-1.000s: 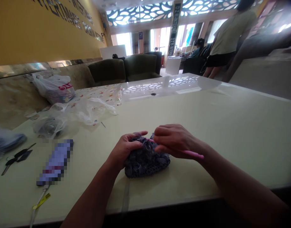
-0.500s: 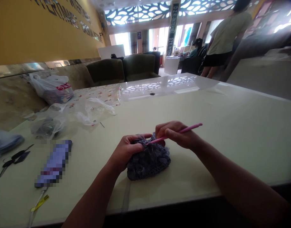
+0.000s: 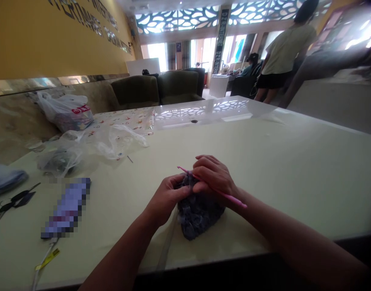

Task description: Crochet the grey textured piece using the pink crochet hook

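A dark grey-blue piece of crochet work (image 3: 200, 216) with a ruffled, ribbon-like surface rests on the table below my hands. Its upper edge is pinched between the thumb and fingers of my left hand (image 3: 168, 198). My right hand (image 3: 214, 176) is closed around a pink crochet hook (image 3: 230, 198), and its fingers also lie against the top of the work. The hook's tip sticks out to the upper left, just above the work's edge, while its handle end points down and right over the wrist. A ribbon-like strand runs from the work toward the table's front edge.
On the left of the pale table (image 3: 294, 173) lie keys (image 3: 17, 200), a pixelated bluish object (image 3: 67, 208) with a cable, and clear plastic bags (image 3: 112, 141). A full white carrier bag (image 3: 66, 111) stands at the wall. Beyond are armchairs (image 3: 182, 87) and a standing person (image 3: 282, 56).
The crochet hook has swung round: its tip now points up-left, clear of the work, and its handle down-right. My right hand has turned and moved closer to my left. The work has tilted.
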### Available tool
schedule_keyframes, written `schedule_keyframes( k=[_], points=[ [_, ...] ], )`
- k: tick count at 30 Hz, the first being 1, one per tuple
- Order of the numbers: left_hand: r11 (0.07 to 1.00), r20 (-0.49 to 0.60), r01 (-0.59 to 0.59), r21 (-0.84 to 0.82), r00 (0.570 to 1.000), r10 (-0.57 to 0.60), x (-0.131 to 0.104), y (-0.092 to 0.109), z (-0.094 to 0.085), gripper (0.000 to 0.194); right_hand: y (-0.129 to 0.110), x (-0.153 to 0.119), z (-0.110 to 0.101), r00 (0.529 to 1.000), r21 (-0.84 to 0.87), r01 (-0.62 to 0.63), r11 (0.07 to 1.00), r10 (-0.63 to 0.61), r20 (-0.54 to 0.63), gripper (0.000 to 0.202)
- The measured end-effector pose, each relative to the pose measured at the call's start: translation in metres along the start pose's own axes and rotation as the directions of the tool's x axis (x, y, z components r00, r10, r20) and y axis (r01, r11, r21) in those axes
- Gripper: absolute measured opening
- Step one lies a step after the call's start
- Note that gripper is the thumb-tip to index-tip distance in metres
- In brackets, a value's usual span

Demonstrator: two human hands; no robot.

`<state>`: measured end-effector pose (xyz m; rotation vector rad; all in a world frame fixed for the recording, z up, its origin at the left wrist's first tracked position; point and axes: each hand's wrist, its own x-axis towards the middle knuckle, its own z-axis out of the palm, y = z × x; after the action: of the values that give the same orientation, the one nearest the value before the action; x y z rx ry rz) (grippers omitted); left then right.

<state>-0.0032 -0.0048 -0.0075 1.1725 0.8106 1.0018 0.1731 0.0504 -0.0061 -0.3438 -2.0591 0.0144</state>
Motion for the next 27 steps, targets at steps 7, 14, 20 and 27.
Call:
schedule_keyframes(
  k=[7,14,20,27],
  points=[
    [0.724,-0.074,-0.196,0.661,0.944,0.323,0.0,0.01,-0.007,0.044,-0.011,-0.002,-0.007,0.936,0.24,-0.336,0.911,0.352,-0.027,0.049],
    [0.981,-0.213,-0.129,0.143,0.964,0.158,0.003,0.007,-0.009,0.049,-0.013,0.0,-0.009,0.919,0.352,-0.377,0.857,0.394,0.024,0.051],
    [0.971,-0.202,-0.074,-0.229,0.979,0.027,-0.001,0.008,0.0,0.068,-0.014,-0.004,0.001,0.963,0.291,-0.265,0.919,0.266,0.038,0.056],
    [0.967,-0.188,-0.146,-0.208,0.976,0.107,-0.003,0.012,-0.001,0.068,-0.013,-0.006,0.0,0.959,0.307,-0.273,0.912,0.283,0.012,0.054]
  ],
)
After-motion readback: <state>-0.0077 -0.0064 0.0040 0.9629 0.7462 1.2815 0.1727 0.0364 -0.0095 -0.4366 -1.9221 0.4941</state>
